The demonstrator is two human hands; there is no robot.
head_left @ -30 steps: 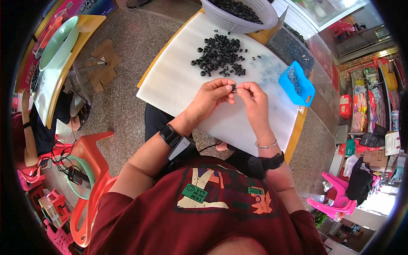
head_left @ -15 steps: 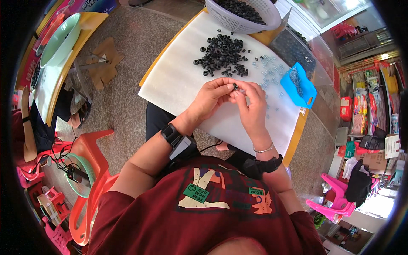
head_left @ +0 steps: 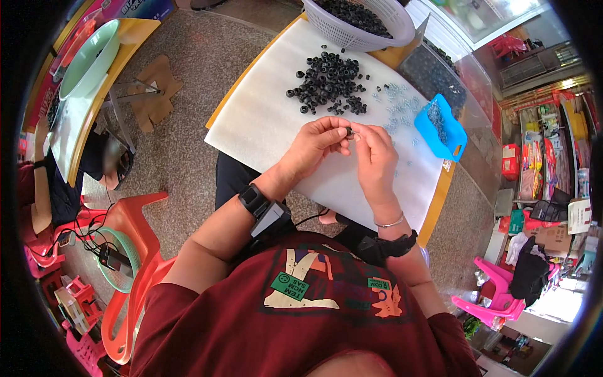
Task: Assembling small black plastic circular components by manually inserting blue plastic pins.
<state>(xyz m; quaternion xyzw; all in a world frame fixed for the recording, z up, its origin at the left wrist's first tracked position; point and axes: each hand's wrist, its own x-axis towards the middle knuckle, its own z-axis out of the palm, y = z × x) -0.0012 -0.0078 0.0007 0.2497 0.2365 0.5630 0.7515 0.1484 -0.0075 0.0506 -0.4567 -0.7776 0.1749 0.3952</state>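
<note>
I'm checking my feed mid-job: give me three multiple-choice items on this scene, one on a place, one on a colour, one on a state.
1. Where does the pile of black rings lie?
A. on the white sheet
B. on the floor
C. in the blue scoop

2. What colour is the scoop?
A. red
B. blue
C. yellow

3. How do the left hand and right hand stand?
A. flat on the sheet, apart
B. one in the white basket
C. fingertips together on one small black ring

Answers:
1 A: the pile rests on the white sheet below the white basket.
2 B: its tray and handle are blue.
3 C: both pinch the ring between them.
</note>
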